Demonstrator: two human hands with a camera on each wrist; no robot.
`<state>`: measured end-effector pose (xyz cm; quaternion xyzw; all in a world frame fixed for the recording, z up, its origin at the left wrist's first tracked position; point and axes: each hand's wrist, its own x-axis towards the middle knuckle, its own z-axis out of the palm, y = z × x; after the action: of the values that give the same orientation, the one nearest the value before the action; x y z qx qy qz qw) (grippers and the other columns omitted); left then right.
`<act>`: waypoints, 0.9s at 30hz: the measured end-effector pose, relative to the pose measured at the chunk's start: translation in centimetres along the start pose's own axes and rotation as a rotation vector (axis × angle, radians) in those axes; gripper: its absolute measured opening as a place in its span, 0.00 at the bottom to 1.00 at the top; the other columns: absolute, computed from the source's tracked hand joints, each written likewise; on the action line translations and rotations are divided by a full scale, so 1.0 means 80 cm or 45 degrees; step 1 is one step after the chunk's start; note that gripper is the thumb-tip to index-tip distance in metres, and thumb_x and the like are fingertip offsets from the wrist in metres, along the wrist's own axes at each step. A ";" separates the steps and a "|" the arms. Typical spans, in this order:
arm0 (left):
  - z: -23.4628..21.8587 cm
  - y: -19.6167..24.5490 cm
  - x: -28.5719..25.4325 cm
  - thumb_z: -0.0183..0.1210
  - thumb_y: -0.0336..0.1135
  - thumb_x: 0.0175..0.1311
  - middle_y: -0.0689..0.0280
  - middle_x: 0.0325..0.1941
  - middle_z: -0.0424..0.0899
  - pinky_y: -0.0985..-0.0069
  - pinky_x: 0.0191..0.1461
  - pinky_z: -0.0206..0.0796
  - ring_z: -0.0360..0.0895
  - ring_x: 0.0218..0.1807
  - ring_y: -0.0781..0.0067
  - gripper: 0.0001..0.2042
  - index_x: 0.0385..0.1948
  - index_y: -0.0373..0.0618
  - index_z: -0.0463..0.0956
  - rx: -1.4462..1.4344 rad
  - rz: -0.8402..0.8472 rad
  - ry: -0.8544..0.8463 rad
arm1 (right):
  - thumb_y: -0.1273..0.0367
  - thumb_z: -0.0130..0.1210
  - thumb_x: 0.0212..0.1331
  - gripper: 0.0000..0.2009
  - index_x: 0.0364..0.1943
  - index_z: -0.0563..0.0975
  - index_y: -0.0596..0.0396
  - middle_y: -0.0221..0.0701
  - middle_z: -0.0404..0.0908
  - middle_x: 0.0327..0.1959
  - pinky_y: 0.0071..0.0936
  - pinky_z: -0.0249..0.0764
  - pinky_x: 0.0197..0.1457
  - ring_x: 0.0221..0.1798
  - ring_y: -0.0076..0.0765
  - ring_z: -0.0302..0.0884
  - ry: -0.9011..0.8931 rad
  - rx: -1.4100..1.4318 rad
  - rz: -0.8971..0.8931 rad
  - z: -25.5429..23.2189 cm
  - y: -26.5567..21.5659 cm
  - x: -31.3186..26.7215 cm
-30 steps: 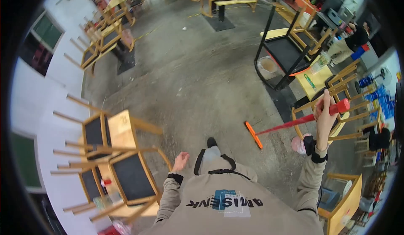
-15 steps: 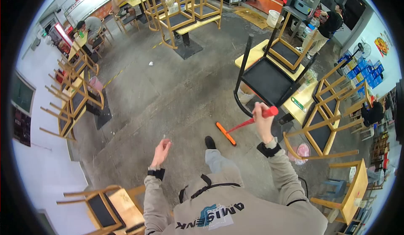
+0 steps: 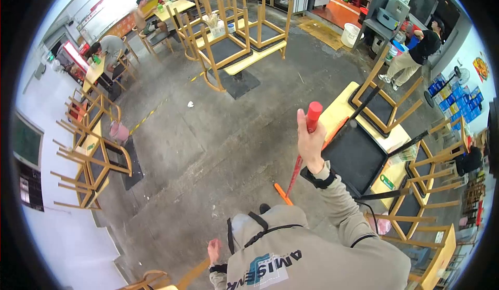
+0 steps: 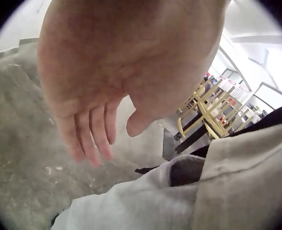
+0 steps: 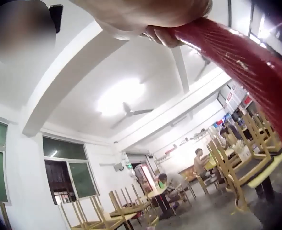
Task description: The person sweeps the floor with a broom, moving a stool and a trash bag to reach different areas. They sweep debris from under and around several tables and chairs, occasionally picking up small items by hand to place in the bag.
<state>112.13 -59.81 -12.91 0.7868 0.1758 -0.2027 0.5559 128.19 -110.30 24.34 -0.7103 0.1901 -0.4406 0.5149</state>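
Observation:
My right hand (image 3: 311,147) grips the red pole of a long-handled broom (image 3: 295,174), near its thick red end cap. The broom's narrow orange head (image 3: 282,193) is down on the grey floor, ahead of my foot. Seen from the right wrist, the hand (image 5: 153,14) is curled round the shiny red pole (image 5: 241,60), which slants off to the right. My left hand (image 3: 214,251) hangs low at my side and holds nothing. In the left wrist view its palm (image 4: 126,62) and loosely bent fingers show beside my trouser leg.
Close on the right, a table (image 3: 338,100) carries upturned chairs, one with a black seat (image 3: 356,155). More tables with upturned chairs line the left wall and the back. A pink bin (image 3: 119,132) and a white bucket (image 3: 350,34) stand on the floor. A person (image 3: 416,56) stands at back right.
The view has swung right and forward. My right hand, still gripping the broom, has moved inward, and the pole stands steeper. My left hand has dropped back toward my side.

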 end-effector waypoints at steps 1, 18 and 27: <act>0.003 0.001 0.023 0.53 0.42 0.62 0.61 0.38 0.79 0.76 0.39 0.70 0.77 0.37 0.72 0.16 0.41 0.36 0.70 -0.111 -0.050 -0.027 | 0.64 0.53 0.59 0.18 0.15 0.66 0.60 0.22 0.56 0.10 0.22 0.49 0.19 0.17 0.16 0.50 0.016 0.064 0.015 0.008 -0.003 0.020; 0.273 0.552 0.549 0.50 0.42 0.62 0.55 0.37 0.81 0.71 0.44 0.68 0.78 0.40 0.63 0.17 0.45 0.38 0.69 0.834 0.639 -0.673 | 0.66 0.51 0.60 0.15 0.17 0.64 0.50 0.18 0.59 0.09 0.13 0.48 0.13 0.10 0.11 0.55 0.779 0.280 -0.136 0.096 0.071 0.357; 0.475 0.747 0.652 0.51 0.44 0.61 0.55 0.38 0.80 0.70 0.46 0.67 0.78 0.43 0.61 0.18 0.46 0.41 0.69 0.778 0.758 -1.059 | 0.66 0.47 0.62 0.17 0.16 0.59 0.47 0.17 0.54 0.07 0.15 0.40 0.11 0.09 0.10 0.47 1.036 0.222 -0.341 0.068 0.147 0.527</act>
<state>182.07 -112.22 -3.15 0.7812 -0.3511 -0.3708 0.3592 157.58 -142.38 31.42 -0.4511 0.2458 -0.7619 0.3945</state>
